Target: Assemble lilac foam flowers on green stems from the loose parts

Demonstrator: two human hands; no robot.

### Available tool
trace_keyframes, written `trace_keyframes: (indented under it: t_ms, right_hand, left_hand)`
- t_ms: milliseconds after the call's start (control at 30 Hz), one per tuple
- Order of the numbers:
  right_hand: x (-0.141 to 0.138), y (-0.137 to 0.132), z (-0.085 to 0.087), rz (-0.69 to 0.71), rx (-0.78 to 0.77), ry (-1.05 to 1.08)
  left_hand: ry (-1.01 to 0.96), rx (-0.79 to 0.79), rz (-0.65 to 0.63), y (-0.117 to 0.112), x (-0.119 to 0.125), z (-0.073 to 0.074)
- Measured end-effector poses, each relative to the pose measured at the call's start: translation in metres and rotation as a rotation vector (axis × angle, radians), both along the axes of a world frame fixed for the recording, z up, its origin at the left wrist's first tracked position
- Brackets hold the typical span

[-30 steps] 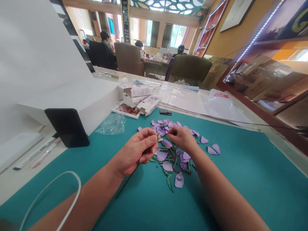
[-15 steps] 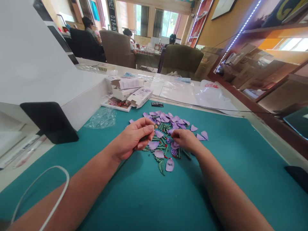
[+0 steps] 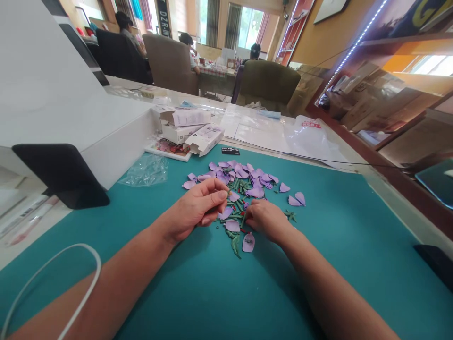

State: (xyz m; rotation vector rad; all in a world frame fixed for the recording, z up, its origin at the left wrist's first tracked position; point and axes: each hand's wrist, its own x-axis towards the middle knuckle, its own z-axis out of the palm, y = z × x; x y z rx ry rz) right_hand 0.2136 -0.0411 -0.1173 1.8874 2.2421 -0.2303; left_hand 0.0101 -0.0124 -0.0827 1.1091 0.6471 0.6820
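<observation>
A heap of purple petal pieces (image 3: 244, 175) and small green and red stem parts (image 3: 236, 206) lies on a teal mat (image 3: 347, 245). My left hand (image 3: 198, 208) is raised just left of the heap, with its fingers pinched on a thin dark green stem. My right hand (image 3: 267, 219) rests knuckles up on the near edge of the heap, fingers curled down among the stem parts; what they touch is hidden. One purple petal (image 3: 248, 242) and a green leaf (image 3: 235, 245) lie just in front of the hands.
Opened white boxes (image 3: 193, 127) and a crumpled clear bag (image 3: 146, 171) sit at the mat's far left. A black stand (image 3: 58, 174) leans on a white box at left. Clear plastic sheets (image 3: 283, 137) lie beyond. A white cable (image 3: 53, 283) loops near left. People sit at far tables.
My right hand dropped from the far side of the heap to its near edge and drew back toward me. The left hand kept its pinch on the stem. The view tilted down.
</observation>
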Motion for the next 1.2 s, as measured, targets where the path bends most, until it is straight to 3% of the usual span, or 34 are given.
trace_keyframes:
  t_ms: [367, 467, 533, 667, 733, 933, 1200]
  right_hand:
    - [-0.006, 0.003, -0.004, 0.01, 0.034, 0.067]
    - [-0.002, 0.002, 0.007, -0.004, 0.07, 0.148]
    - [0.002, 0.002, 0.022, -0.022, 0.087, 0.37]
    - [0.003, 0.003, 0.06, -0.027, 0.064, 1.035]
    - [-0.001, 0.005, 0.073, 0.024, 0.047, 1.139]
    - [-0.011, 0.005, 0.086, 0.136, 0.072, 1.055]
    - [-0.017, 0.001, 0.09, 0.162, 0.102, 0.962]
  left_hand:
    - [0.022, 0.054, -0.029, -0.004, -0.001, 0.002]
    - [0.029, 0.058, -0.048, -0.005, -0.002, 0.002]
    - [0.031, 0.056, -0.063, -0.006, -0.002, 0.002]
    - [0.026, 0.044, -0.092, -0.009, -0.002, 0.003]
    - [0.018, 0.037, -0.109, -0.01, -0.003, 0.004]
    - [-0.005, 0.022, -0.127, -0.012, -0.005, 0.005]
    - [-0.018, 0.025, -0.132, -0.013, -0.006, 0.005]
